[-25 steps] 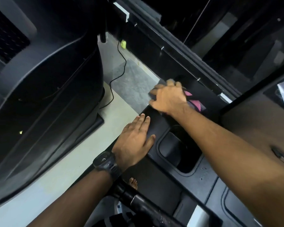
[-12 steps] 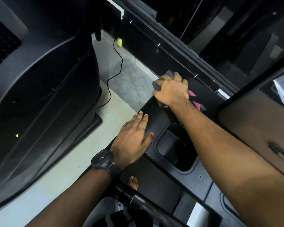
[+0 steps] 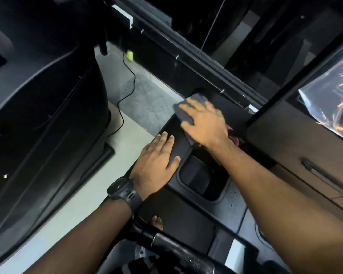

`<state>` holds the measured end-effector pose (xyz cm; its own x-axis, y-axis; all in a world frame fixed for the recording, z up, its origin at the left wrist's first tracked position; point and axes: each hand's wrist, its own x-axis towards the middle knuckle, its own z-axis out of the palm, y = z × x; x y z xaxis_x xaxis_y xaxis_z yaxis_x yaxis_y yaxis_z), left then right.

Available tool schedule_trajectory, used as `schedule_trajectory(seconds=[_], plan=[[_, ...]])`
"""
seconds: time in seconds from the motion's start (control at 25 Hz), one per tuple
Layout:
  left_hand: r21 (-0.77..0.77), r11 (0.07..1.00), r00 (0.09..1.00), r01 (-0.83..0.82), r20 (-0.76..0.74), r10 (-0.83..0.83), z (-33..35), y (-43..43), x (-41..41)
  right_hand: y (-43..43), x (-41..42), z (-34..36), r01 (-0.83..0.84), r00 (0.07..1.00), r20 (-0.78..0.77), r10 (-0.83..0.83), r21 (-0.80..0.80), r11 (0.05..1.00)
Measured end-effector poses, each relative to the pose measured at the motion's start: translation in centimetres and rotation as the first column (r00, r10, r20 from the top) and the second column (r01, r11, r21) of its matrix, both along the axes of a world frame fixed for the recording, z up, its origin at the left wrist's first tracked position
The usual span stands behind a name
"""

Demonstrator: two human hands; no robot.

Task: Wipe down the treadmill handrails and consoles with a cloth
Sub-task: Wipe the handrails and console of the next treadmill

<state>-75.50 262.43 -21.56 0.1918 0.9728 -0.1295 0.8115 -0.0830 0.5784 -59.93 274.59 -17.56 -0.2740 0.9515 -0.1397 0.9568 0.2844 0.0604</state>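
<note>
Head view is showing both bare forearms reaching forward over the black treadmill console (image 3: pixel 179 148). The right hand (image 3: pixel 204 122) is lying palm down at the console's far left corner, fingers straight and slightly fanned, pressing a dark grey cloth (image 3: pixel 183 113) flat against the surface. A reddish fold of the same cloth is poking out beside the right wrist. The right arm is stretching diagonally from the lower right, passing above the cup-holder recess (image 3: pixel 202 178). The left hand (image 3: pixel 156 165) is resting flat on the console's left edge, nearer the body, fingers together and pointing forward, thumb angling out toward the recess; it is holding nothing and is sitting close to the right hand without touching it. A black wristwatch (image 3: pixel 125 191) is sitting on the left wrist. Below the left forearm, a dark handrail (image 3: pixel 176 252) is crossing the frame, with a bare foot (image 3: pixel 157 222) showing just beyond it.
</note>
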Motion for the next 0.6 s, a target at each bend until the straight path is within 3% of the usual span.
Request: schedule_trajectory(seconds=[0.08, 0.12, 0.2, 0.24, 0.36, 0.4, 0.48, 0.52, 0.6], plan=[[0.0, 1.0, 1.0, 0.001, 0.006, -0.001, 0.0, 0.0, 0.0, -0.6, 0.7, 0.1, 0.249, 0.968, 0.017, -0.25, 0.06, 0.967], [0.0, 1.0, 1.0, 0.003, 0.003, -0.003, 0.0, 0.1, 0.0, -1.6, 0.6, -0.2, 0.193, 0.978, 0.06, -0.199, 0.093, 0.977], [0.001, 1.0, 1.0, 0.01, -0.002, -0.009, 0.0, 0.4, 0.1, -3.1, 0.9, -0.4, -0.058, 0.995, 0.08, 0.053, 0.062, 0.996], [-0.001, 1.0, 1.0, 0.014, -0.003, -0.014, 0.0, 0.5, 0.2, -2.7, 1.4, -0.2, -0.06, 0.997, 0.049, 0.058, 0.046, 0.997], [-0.006, 1.0, 1.0, 0.021, -0.006, -0.021, 0.2, 0.7, 0.3, -1.5, 1.5, 0.1, 0.339, 0.94, 0.005, -0.34, 0.083, 0.937], [-0.004, 1.0, 1.0, 0.021, -0.011, -0.021, 0.2, 0.6, 0.4, -1.9, 0.9, -0.2, 0.296, 0.952, 0.046, -0.302, 0.105, 0.95], [0.012, 1.0, 0.999, 0.025, -0.021, -0.025, 0.2, 0.7, 0.5, -2.7, -0.2, -0.7, -0.052, 0.993, 0.105, 0.045, 0.067, 0.996], [0.02, 0.999, 0.999, 0.027, -0.023, -0.027, 0.1, 0.7, 0.5, -1.9, -0.4, -0.6, -0.14, 0.988, 0.076, 0.137, 0.027, 0.99], [0.011, 0.999, 0.999, 0.033, -0.013, -0.032, 0.0, 0.9, 0.5, 0.5, -1.5, -0.1, -0.036, 0.999, 0.016, 0.036, -0.003, 0.999]])
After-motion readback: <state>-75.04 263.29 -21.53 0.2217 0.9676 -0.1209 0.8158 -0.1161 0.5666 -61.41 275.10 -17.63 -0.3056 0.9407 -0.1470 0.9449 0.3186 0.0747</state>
